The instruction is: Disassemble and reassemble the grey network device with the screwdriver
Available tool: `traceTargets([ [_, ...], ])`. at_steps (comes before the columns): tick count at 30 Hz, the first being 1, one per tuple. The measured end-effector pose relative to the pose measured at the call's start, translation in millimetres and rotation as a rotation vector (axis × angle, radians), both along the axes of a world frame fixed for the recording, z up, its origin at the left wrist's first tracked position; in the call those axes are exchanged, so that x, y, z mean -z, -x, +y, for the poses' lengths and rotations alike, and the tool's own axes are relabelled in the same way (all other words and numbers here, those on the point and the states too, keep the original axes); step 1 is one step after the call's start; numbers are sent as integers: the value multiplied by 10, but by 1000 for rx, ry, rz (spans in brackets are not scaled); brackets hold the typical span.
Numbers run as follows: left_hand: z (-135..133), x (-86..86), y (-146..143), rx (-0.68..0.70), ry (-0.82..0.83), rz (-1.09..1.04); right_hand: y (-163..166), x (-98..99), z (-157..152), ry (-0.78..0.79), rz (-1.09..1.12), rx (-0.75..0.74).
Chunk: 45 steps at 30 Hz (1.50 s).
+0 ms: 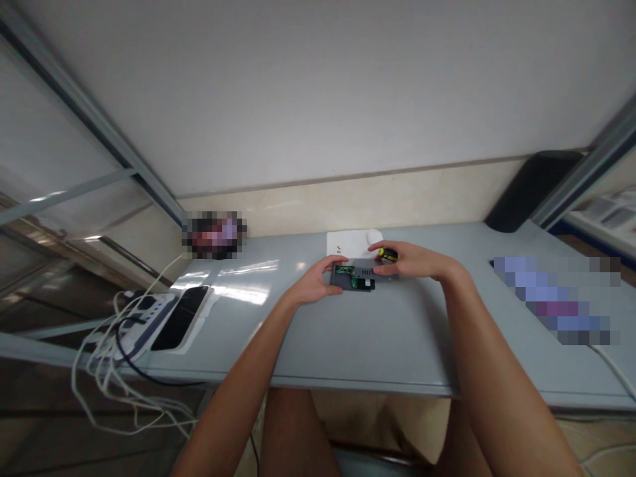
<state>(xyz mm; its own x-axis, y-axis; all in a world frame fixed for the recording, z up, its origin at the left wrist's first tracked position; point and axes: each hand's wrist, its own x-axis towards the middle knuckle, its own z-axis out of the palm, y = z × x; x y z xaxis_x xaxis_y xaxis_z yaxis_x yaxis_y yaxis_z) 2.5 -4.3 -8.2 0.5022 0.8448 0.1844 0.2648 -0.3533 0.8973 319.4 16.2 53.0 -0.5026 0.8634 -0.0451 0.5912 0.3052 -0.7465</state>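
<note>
Far left of the grey box [358,275], a power strip [144,318] and a black phone [181,317] are lying on the table [372,338]. My left hand [314,283] is gripping the box's left end. The box is sitting between my hands. My right hand [412,260] is pinching a yellow and black tool [387,254] at its right end. A white sheet [350,242] is lying just behind it.
</note>
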Motion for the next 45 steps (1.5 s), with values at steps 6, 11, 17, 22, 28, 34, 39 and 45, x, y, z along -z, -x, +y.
traceTargets([
  [6,29,65,-47,-40,1,-24,235,140,22,-115,-56,-111],
  [11,26,43,-6,14,-7,-15,309,229,63,-150,-66,-143],
  [17,42,20,40,120,44,-68,478,255,35,-170,53,-165],
  [22,-36,-34,-25,29,-10,39,609,211,63,-316,195,99],
  [28,-78,-107,-55,-41,-34,110,492,36,96,-753,546,643],
  [34,-84,-160,-93,-89,46,34,384,111,212,-487,749,755],
  [39,-79,-178,-135,-226,43,74,537,318,275,-391,575,630],
  [45,-92,-164,-131,-149,20,53,639,457,263,-372,451,568],
])
